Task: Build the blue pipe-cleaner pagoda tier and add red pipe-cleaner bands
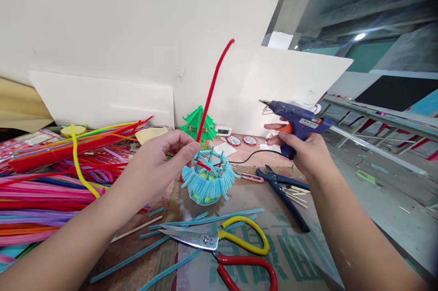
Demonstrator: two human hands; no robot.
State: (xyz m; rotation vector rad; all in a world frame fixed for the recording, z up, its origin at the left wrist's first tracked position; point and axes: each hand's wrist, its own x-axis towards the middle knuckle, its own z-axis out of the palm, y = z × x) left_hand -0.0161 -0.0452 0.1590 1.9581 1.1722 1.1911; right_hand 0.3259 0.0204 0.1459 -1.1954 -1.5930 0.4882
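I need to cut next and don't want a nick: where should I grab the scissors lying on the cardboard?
Take the scissors by the yellow and red handle loops, coming from the near right. They lie flat, with the blades shut and pointing left and the loops at the right end, nearest you.

We count one glue gun (297,123) at three o'clock, one scissors (222,241) at six. We count one pliers (283,189) at four.

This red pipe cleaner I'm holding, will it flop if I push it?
Probably not: the red pipe cleaner stands nearly upright though the left hand pinches only its lower end. Its gentle curve suggests it bends easily. It looks thin, so likely very light.
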